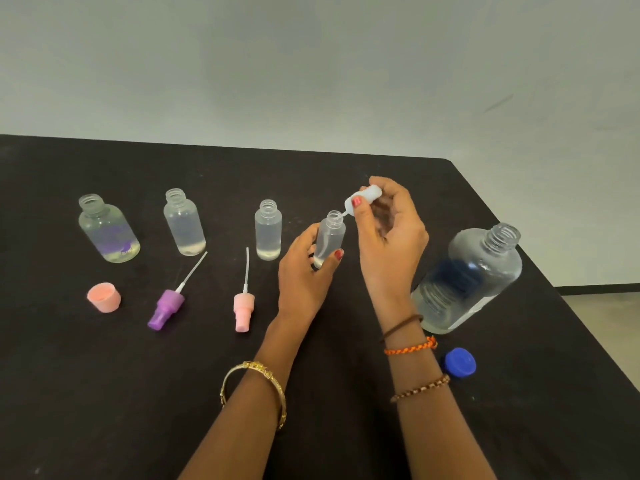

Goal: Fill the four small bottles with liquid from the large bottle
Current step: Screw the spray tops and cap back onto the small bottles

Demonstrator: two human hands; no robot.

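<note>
Small bottle (329, 239) held in left hand (304, 271), below right hand (388, 233).

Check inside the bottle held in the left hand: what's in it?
The sprayer's thin tube enters the held bottle at the neck. The left hand covers its base, hiding any liquid level.

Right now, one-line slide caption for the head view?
Left hand holds a small bottle; right hand feeds a white spray cap into its neck.

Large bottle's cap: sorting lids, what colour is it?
Blue; the cap lies beside the large bottle, head view.
</note>
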